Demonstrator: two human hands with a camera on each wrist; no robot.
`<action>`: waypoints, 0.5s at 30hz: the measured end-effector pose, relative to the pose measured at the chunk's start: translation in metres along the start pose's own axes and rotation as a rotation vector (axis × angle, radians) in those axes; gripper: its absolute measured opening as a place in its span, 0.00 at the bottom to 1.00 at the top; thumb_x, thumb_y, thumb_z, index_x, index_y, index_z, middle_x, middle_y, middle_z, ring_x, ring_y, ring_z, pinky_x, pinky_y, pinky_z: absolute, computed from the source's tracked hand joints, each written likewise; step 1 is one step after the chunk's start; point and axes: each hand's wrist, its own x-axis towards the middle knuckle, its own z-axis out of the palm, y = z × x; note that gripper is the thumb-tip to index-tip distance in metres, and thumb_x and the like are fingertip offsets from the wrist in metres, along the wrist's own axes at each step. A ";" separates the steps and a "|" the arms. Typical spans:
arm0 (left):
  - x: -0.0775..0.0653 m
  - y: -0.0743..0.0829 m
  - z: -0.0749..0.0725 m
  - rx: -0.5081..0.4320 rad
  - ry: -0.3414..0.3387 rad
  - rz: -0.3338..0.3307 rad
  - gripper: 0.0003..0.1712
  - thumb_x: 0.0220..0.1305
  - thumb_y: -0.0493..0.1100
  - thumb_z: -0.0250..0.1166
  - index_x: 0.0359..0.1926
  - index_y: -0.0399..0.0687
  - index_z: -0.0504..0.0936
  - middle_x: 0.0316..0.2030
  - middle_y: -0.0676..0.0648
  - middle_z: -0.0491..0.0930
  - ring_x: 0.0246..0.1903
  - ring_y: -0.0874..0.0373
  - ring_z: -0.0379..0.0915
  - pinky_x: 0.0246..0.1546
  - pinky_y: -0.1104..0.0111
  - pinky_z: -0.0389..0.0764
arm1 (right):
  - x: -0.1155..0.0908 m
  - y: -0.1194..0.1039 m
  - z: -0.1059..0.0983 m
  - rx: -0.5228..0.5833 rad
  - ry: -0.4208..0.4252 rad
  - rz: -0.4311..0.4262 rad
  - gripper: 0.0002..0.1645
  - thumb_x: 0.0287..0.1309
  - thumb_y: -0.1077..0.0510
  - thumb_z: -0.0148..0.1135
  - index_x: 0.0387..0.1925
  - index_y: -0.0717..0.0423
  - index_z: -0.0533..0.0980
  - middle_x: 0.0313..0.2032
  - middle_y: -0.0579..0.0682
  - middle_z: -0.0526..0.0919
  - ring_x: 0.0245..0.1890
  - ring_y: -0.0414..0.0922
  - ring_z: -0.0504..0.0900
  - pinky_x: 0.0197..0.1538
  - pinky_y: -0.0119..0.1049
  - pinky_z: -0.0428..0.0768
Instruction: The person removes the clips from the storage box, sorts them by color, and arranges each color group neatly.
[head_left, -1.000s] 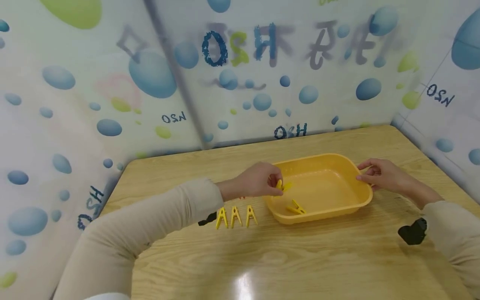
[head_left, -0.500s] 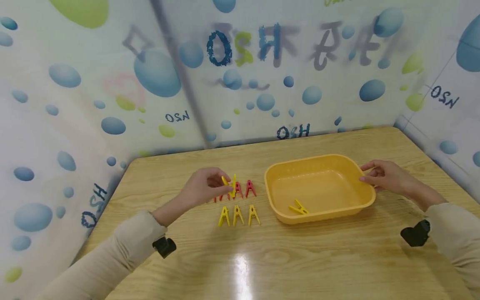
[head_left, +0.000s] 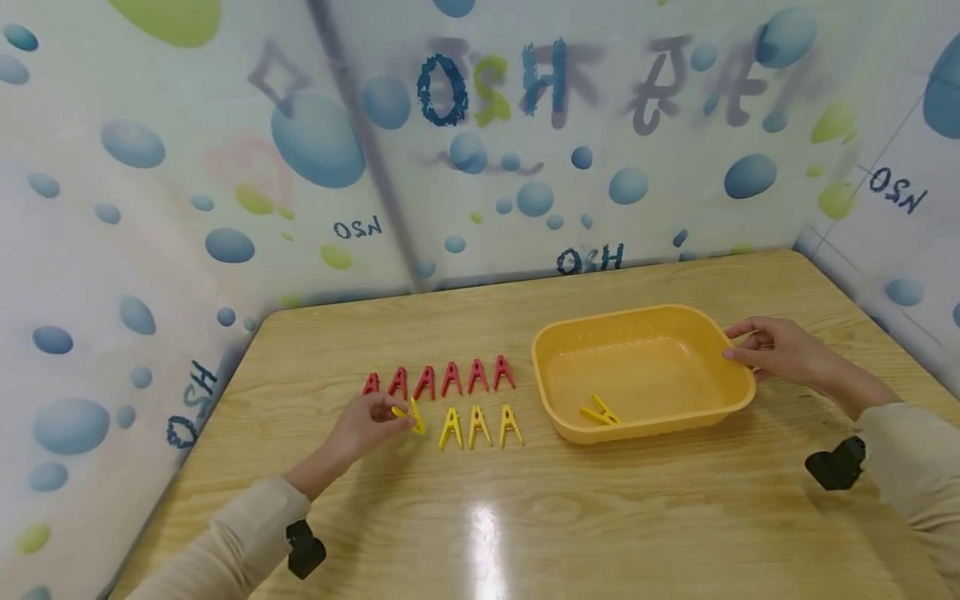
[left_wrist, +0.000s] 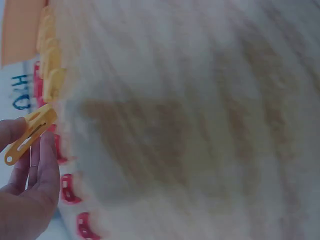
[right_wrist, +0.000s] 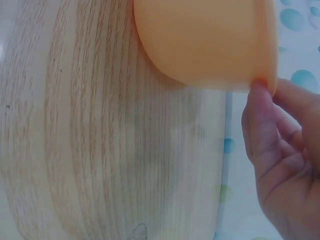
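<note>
My left hand (head_left: 363,429) pinches a yellow clothespin (left_wrist: 32,134) between thumb and fingers, over the table at the left end of a short row of yellow clothespins (head_left: 478,427). Behind that row, several red clothespins (head_left: 451,380) lie in a line, the leftmost partly covered by the hand. On the right stands a yellow-orange plastic basin (head_left: 660,428) with one yellow clothespin (head_left: 602,412) lying inside. At the basin's right end, my right hand (head_left: 783,357) grips the rim, thumb on one side and fingers on the other, as the right wrist view confirms.
The wooden table (head_left: 600,517) meets patterned curtain walls (head_left: 517,150) at the back and both sides. A black wrist camera (head_left: 306,548) sits under the left sleeve, another wrist camera (head_left: 836,463) under the right.
My left hand has moved left from over the basin to the end of the yellow row, carrying the clothespin and uncovering the red ones. My right hand stays at the basin rim.
</note>
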 end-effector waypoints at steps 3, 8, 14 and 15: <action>0.000 -0.009 0.003 -0.041 0.013 -0.060 0.14 0.51 0.43 0.66 0.35 0.38 0.78 0.26 0.48 0.76 0.26 0.59 0.70 0.25 0.68 0.71 | 0.000 0.001 0.000 0.006 0.001 0.002 0.30 0.57 0.57 0.56 0.52 0.75 0.60 0.30 0.56 0.75 0.24 0.43 0.77 0.28 0.36 0.79; 0.001 -0.016 0.006 -0.104 -0.004 -0.098 0.12 0.53 0.41 0.64 0.35 0.36 0.78 0.23 0.48 0.78 0.24 0.58 0.73 0.25 0.67 0.74 | 0.000 0.002 -0.001 0.013 0.004 0.000 0.30 0.57 0.57 0.57 0.52 0.75 0.60 0.29 0.56 0.75 0.24 0.44 0.78 0.28 0.37 0.79; -0.001 -0.018 0.008 -0.063 0.010 -0.103 0.13 0.53 0.43 0.65 0.32 0.36 0.78 0.21 0.48 0.78 0.21 0.58 0.74 0.22 0.68 0.74 | -0.001 0.001 -0.001 0.013 -0.001 -0.002 0.31 0.56 0.54 0.57 0.52 0.74 0.61 0.29 0.56 0.76 0.25 0.44 0.78 0.29 0.37 0.79; -0.001 -0.018 0.008 -0.050 0.012 -0.099 0.13 0.52 0.44 0.65 0.31 0.36 0.78 0.20 0.48 0.78 0.21 0.58 0.73 0.22 0.68 0.74 | -0.001 0.001 -0.001 0.014 -0.004 -0.002 0.31 0.56 0.54 0.57 0.52 0.74 0.61 0.29 0.56 0.76 0.25 0.44 0.78 0.29 0.37 0.79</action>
